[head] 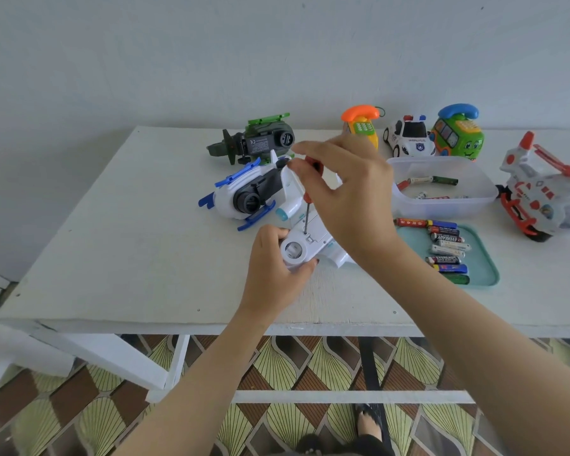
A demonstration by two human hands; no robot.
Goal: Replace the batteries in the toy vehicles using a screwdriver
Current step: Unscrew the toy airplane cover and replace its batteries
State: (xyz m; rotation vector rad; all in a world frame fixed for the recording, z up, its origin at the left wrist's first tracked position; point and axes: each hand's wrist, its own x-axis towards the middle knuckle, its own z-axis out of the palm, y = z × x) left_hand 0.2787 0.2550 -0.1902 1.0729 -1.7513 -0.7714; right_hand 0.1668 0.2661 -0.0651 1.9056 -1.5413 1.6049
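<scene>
The right hand (346,195) is pinching the red-handled steel screwdriver (307,209) upright, tip on the upturned white plastic toy plane (310,240) directly below; the left hand (273,268) is gripping the plane's near end.

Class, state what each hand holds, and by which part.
Right hand: red-handled screwdriver, by its handle. Left hand: white plastic toy vehicle, by its round end.

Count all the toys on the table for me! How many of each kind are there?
Helicopters: 3 (green, blue and white, red and white)
Plane: 1
Police car: 1
Toy phones: 2 (orange, green bus)
Total: 7 toys
</scene>
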